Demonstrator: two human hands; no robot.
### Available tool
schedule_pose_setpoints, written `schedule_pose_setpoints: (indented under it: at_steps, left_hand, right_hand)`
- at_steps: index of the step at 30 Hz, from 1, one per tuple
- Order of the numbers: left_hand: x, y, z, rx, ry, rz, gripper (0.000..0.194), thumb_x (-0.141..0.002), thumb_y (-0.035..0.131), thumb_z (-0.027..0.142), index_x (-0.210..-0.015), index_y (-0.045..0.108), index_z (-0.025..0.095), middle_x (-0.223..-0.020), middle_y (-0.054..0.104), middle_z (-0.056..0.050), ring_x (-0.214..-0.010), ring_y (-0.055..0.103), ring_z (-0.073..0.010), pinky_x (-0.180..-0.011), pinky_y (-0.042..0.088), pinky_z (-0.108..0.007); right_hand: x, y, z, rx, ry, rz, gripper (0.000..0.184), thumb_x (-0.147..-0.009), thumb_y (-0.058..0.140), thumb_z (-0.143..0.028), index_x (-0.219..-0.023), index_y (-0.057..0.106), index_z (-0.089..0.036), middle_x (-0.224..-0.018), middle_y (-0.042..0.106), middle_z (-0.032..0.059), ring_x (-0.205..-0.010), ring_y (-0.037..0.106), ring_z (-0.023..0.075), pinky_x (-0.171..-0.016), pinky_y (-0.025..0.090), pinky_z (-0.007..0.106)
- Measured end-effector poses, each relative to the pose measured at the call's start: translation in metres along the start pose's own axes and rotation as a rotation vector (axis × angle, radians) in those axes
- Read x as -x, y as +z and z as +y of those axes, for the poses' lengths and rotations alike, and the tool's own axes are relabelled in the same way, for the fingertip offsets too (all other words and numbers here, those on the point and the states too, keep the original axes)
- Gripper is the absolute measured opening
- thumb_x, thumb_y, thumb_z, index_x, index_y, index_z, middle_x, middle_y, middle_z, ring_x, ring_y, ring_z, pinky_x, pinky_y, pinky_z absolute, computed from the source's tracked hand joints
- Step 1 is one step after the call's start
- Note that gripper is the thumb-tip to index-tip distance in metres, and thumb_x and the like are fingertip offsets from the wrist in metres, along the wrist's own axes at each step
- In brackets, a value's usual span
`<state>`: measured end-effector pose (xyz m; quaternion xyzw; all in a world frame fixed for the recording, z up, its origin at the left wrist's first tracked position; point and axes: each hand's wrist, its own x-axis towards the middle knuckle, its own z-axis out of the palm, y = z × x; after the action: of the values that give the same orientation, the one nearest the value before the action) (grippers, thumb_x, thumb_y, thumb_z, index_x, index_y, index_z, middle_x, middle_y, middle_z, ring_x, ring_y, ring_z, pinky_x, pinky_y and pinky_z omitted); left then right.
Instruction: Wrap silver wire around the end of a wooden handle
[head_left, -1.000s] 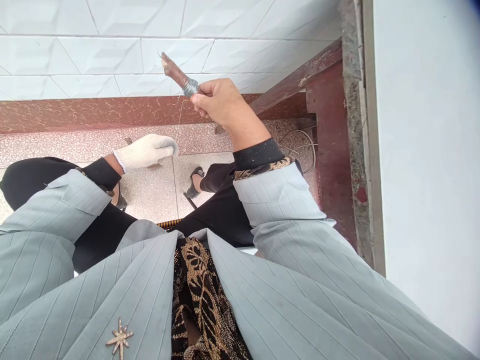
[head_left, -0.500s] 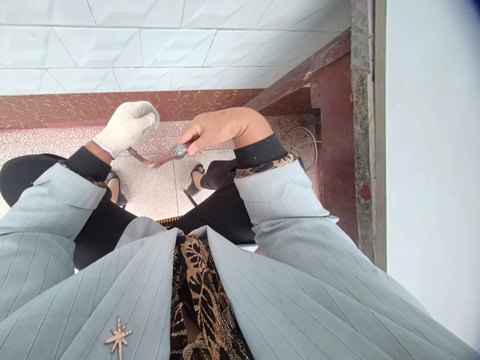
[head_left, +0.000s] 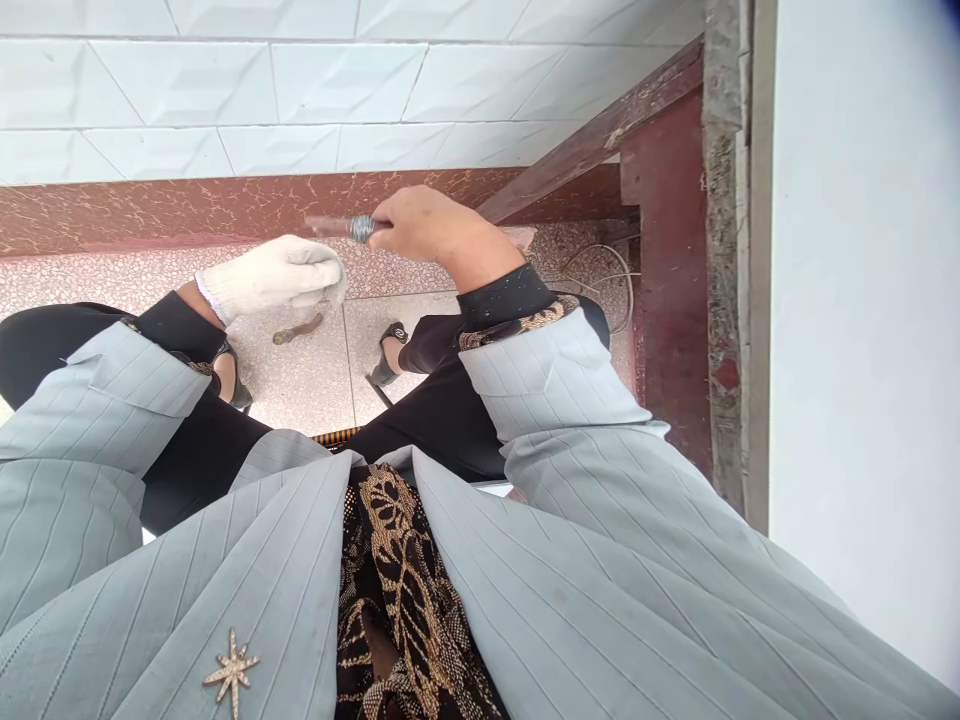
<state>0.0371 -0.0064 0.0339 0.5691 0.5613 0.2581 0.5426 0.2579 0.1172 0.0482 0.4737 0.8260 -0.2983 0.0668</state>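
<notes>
Nearest, star brooch [head_left: 232,674] on pinstriped jacket [head_left: 600,560]. Gloved left hand [head_left: 274,278] lower than half second ago, fingers curled; cannot tell whether pinching anything. Bare right hand [head_left: 427,228] clenched round wire-bound stick [head_left: 343,228], now raised near level; winding looks mid-turn. Beneath, short curved stick [head_left: 298,329] on terrazzo floor [head_left: 300,378], clearer now. Beyond, marbled skirting [head_left: 150,212].

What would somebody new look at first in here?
Probably the white knitted glove on the left hand, left of centre. Next, the brown stick-like piece wound with silvery wire, in the bare right hand. Then the gold star-shaped brooch on the pale blue-grey pinstriped jacket, at lower left.
</notes>
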Motion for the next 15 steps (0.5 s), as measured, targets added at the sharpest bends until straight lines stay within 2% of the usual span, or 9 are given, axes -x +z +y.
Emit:
schedule_pose_setpoints:
  at_steps: [2,4,6,8,9,10,12,14,15]
  left_hand:
    - [-0.001,-0.007,0.002,-0.009,0.013,-0.054,0.028,-0.112,0.077,0.018,-0.084,0.079,0.018,-0.074,0.064,-0.002,-0.065,0.055,-0.0127,-0.067,0.046,-0.027]
    - [-0.002,-0.016,0.001,-0.014,0.046,-0.043,0.031,-0.113,0.073,0.015,-0.083,0.077,0.018,-0.073,0.064,-0.002,-0.065,0.054,-0.0125,-0.066,0.044,-0.026]
    - [-0.004,-0.024,-0.004,-0.021,0.078,-0.028,0.031,-0.114,0.075,0.014,-0.084,0.074,0.019,-0.070,0.060,-0.001,-0.067,0.055,-0.0133,-0.067,0.046,-0.026]
    - [-0.007,-0.028,-0.009,-0.014,0.115,-0.031,0.032,-0.117,0.081,0.018,-0.086,0.073,0.021,-0.068,0.057,0.002,-0.071,0.055,-0.0139,-0.068,0.048,-0.024]
    - [-0.008,-0.028,-0.012,0.004,0.136,-0.029,0.034,-0.119,0.083,0.021,-0.087,0.073,0.022,-0.067,0.056,0.003,-0.071,0.053,-0.0138,-0.068,0.048,-0.023]
    - [-0.010,-0.026,-0.014,0.032,0.157,-0.019,0.036,-0.122,0.081,0.023,-0.087,0.072,0.022,-0.067,0.056,0.003,-0.070,0.051,-0.0131,-0.067,0.047,-0.022]
    - [-0.012,-0.020,-0.017,0.089,0.166,-0.012,0.040,-0.127,0.072,0.021,-0.088,0.074,0.021,-0.068,0.058,0.002,-0.065,0.048,-0.0115,-0.064,0.045,-0.022]
    - [-0.012,-0.011,-0.016,0.100,0.127,-0.059,0.040,-0.128,0.066,0.015,-0.090,0.079,0.019,-0.069,0.060,0.001,-0.061,0.047,-0.0104,-0.062,0.043,-0.022]
    - [-0.012,-0.007,-0.015,0.083,0.102,-0.107,0.039,-0.126,0.067,0.014,-0.090,0.080,0.018,-0.069,0.060,0.001,-0.060,0.048,-0.0103,-0.061,0.042,-0.022]
  right_hand:
    - [0.000,0.004,-0.002,0.086,-0.076,-0.218,0.028,-0.106,0.090,-0.008,-0.085,0.073,-0.017,-0.077,0.058,0.0020,-0.097,0.066,0.0201,-0.098,0.047,0.034]
    - [0.001,0.004,-0.001,0.130,-0.189,-0.480,0.022,-0.112,0.085,-0.007,-0.092,0.080,-0.014,-0.076,0.060,-0.0019,-0.087,0.061,0.0144,-0.092,0.043,0.031]
    - [0.001,-0.001,0.006,0.044,-0.340,-0.704,0.021,-0.118,0.082,-0.009,-0.097,0.082,-0.011,-0.077,0.062,-0.0043,-0.080,0.056,0.0098,-0.087,0.041,0.028]
    - [0.000,-0.007,0.019,-0.172,-0.517,-0.779,0.026,-0.120,0.089,-0.024,-0.099,0.080,-0.011,-0.080,0.065,-0.0038,-0.078,0.056,0.0085,-0.083,0.042,0.026]
    - [0.001,-0.009,0.025,-0.327,-0.606,-0.746,0.033,-0.119,0.095,-0.035,-0.101,0.079,-0.012,-0.083,0.067,-0.0031,-0.079,0.057,0.0089,-0.081,0.043,0.025]
    - [0.001,-0.011,0.031,-0.514,-0.665,-0.643,0.042,-0.114,0.101,-0.048,-0.105,0.079,-0.013,-0.085,0.068,-0.0027,-0.078,0.057,0.0093,-0.077,0.043,0.025]
    - [0.003,-0.013,0.038,-0.874,-0.691,-0.339,0.060,-0.102,0.111,-0.065,-0.111,0.078,-0.015,-0.087,0.068,-0.0026,-0.075,0.053,0.0095,-0.070,0.040,0.025]
    - [0.004,-0.012,0.037,-1.099,-0.606,-0.044,0.060,-0.101,0.111,-0.062,-0.111,0.074,-0.017,-0.087,0.065,-0.0036,-0.072,0.045,0.0091,-0.067,0.039,0.025]
    - [0.004,-0.011,0.035,-1.151,-0.538,0.074,0.052,-0.108,0.106,-0.056,-0.110,0.071,-0.018,-0.087,0.064,-0.0038,-0.071,0.041,0.0092,-0.067,0.040,0.024]
